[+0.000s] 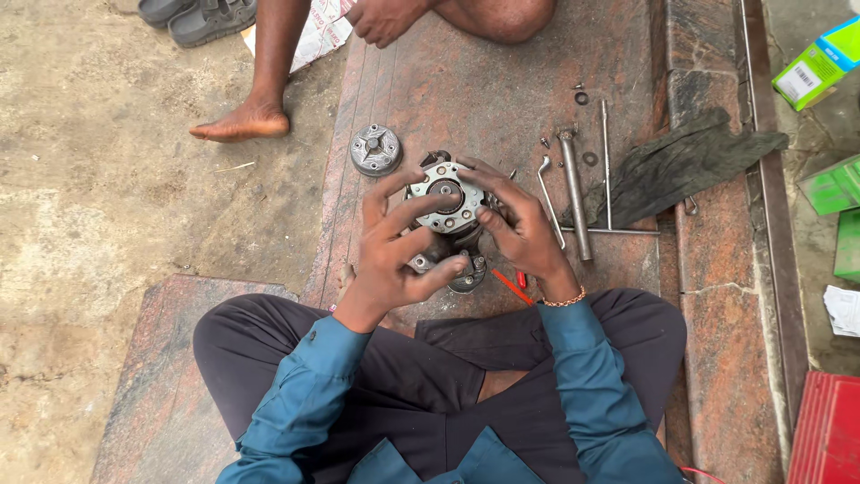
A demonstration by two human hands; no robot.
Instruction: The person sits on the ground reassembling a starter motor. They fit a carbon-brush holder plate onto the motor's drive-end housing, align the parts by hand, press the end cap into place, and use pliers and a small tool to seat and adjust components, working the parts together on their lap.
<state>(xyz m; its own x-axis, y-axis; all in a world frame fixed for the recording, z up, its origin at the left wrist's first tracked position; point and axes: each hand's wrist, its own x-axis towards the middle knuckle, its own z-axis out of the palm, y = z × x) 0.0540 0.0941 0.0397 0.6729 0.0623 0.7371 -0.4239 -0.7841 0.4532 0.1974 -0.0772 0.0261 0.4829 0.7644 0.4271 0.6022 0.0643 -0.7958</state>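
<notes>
Fingers of both hands, left hand [391, 255] and right hand [520, 224], wrap the round grey metal clutch assembly [445, 204] above the reddish stone slab [502, 81]. It looks heavy, rigid, greasy; best gripped by its rim.

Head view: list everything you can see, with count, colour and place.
Round metal assembly: one, grey, centre, held in both hands.
Hub part: one, grey, on the stone slab, upper left of the hands.
Long tools: about three, steel, right of the hands.
Rag: one, dark green, right.
Boxes: three, green, right edge.
Sandals: two, grey, top left.
Co-worker's foot: one, upper left.
Left hand: on assembly.
Right hand: on assembly.
</notes>
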